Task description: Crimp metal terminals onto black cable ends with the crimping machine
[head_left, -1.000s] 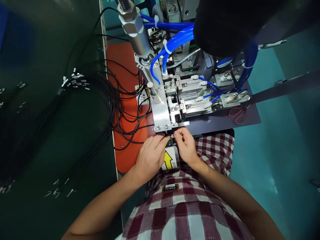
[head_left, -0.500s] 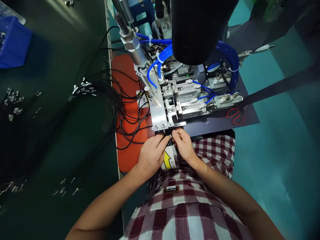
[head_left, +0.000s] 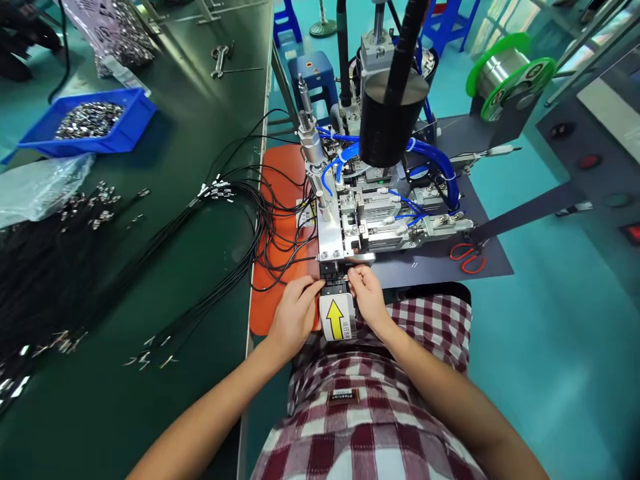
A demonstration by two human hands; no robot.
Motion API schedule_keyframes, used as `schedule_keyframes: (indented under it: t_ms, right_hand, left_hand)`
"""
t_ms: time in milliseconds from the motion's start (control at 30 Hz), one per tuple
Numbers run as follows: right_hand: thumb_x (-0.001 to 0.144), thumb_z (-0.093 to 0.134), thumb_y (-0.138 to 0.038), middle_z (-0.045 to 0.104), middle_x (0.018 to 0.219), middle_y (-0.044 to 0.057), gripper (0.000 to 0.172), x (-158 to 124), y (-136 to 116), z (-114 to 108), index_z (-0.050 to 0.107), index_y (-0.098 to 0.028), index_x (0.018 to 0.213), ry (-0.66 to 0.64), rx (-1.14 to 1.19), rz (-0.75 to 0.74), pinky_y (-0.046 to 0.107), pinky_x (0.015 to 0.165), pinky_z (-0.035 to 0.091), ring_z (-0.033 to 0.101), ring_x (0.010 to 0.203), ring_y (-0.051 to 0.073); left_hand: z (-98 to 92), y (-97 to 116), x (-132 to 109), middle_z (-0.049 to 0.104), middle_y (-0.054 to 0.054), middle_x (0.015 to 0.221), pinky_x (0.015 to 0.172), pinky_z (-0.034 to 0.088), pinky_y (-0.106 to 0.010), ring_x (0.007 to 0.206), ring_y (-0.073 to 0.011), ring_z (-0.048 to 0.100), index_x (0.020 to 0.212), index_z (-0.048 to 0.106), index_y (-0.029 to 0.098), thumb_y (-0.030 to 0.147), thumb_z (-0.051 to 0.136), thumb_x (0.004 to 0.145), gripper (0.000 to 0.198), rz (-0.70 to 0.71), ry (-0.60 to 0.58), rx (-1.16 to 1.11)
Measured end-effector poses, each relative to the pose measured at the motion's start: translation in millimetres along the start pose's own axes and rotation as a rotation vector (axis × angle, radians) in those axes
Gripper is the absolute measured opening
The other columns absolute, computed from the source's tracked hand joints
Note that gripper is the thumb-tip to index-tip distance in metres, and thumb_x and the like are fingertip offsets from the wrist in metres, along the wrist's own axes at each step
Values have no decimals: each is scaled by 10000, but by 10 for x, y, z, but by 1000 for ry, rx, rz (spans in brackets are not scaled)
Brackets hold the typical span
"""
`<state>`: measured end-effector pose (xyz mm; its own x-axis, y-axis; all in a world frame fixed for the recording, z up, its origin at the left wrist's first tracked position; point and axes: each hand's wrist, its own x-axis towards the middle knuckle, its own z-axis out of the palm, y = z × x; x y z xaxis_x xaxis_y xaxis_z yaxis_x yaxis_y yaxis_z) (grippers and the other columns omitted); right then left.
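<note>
My left hand (head_left: 299, 307) is at the left side of a small black fixture (head_left: 333, 288) on the machine's near end, thumb and forefinger pinched together. A thin black cable (head_left: 274, 287) runs in under its fingers. My right hand (head_left: 369, 297) is closed at the fixture's right side, its fingertips on a small shiny metal piece (head_left: 346, 277), mostly hidden. Just below the fixture lies a white label with a yellow arrow (head_left: 335, 320). Above the hands stands the metal machine (head_left: 330, 235) with its cylinders and blue air hoses.
Black cables (head_left: 255, 227) lie coiled over the orange board (head_left: 273, 310) and green table (head_left: 200, 407). A blue bin (head_left: 135, 130) of metal parts is at left. Red-handled scissors (head_left: 467, 257) rest on the grey plate (head_left: 400, 268); a wire spool (head_left: 511, 75) stands behind.
My left hand has drawn left, away from my right, uncovering the black fixture. My right hand stays near its place. The view has tilted up, showing more of the background.
</note>
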<state>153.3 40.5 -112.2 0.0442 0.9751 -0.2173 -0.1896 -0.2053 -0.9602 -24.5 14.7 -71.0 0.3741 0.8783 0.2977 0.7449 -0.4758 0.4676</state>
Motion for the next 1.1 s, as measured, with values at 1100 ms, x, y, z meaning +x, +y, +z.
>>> schedule_keyframes:
  t_ms: [1100]
  right_hand:
    - [815, 608, -565, 510, 632, -26, 383, -209, 69, -469, 567, -191, 738, 154, 38, 98, 255, 513, 359, 420, 515, 112]
  left_hand:
    - [-35, -18, -146, 545, -125, 1370, 1013, 487, -414, 1254, -260, 512, 1383, 462, 150, 185, 365, 937, 458, -132, -102, 363]
